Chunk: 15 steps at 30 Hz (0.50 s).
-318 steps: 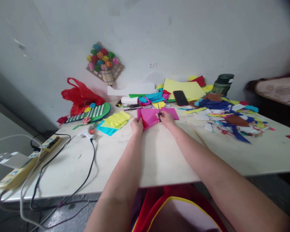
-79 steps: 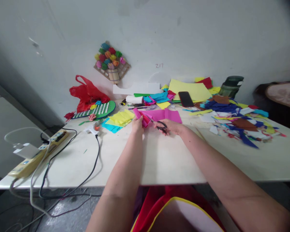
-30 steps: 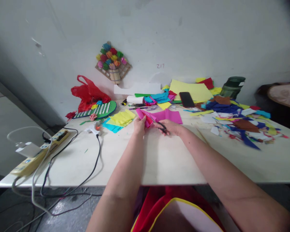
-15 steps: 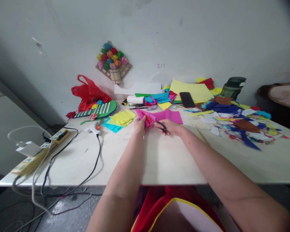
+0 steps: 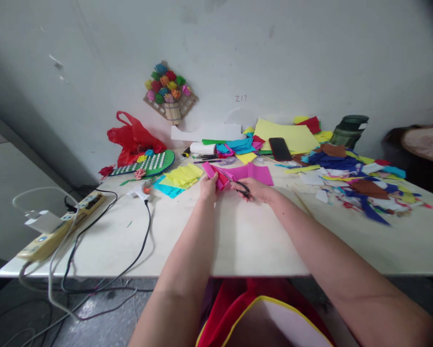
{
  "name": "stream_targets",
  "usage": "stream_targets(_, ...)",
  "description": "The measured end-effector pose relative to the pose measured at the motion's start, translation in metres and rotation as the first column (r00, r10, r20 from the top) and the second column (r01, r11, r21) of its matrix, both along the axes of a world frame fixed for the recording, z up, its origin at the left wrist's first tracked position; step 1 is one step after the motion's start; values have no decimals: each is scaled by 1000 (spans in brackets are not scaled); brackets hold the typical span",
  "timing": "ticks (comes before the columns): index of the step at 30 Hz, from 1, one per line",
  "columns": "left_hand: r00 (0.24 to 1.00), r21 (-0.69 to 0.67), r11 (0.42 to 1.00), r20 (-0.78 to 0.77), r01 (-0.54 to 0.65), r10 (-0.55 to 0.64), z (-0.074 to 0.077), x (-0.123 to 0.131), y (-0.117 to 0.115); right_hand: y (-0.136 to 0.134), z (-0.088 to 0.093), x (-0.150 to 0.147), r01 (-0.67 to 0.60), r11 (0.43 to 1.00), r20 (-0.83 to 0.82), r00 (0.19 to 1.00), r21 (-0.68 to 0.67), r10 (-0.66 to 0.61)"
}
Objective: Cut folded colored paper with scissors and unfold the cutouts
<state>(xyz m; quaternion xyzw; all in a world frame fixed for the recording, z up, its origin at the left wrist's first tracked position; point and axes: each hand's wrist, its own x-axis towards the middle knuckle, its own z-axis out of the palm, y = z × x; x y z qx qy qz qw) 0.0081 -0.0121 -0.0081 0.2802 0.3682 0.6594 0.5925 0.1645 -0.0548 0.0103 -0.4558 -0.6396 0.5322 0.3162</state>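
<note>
My left hand (image 5: 208,187) pinches the near corner of a folded pink paper (image 5: 250,172) lying on the white table (image 5: 238,231). Black-handled scissors (image 5: 241,185) sit in my right hand (image 5: 256,189), fingers through the loops, blades angled up-left into the pink fold beside my left fingers. Both hands are closed and nearly touch at the table's middle.
Yellow and cyan paper squares (image 5: 178,177) lie left of my hands. A phone (image 5: 279,148) on a yellow sheet, a green jar (image 5: 348,130), coloured scraps (image 5: 349,178) at right. Red bag (image 5: 133,140), glue gun (image 5: 140,192), power strip with cables (image 5: 57,226) at left.
Over the last second the hands and scissors have barely moved. Ten seconds ago the scissors pointed away from me across the paper; now they lie angled from the right.
</note>
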Motion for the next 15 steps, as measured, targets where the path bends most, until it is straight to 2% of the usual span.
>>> stream_targets(15, 999, -19, 1000, 29, -14, 15, 3, -2, -1, 2, -2, -3, 31, 999, 35, 999, 16, -32)
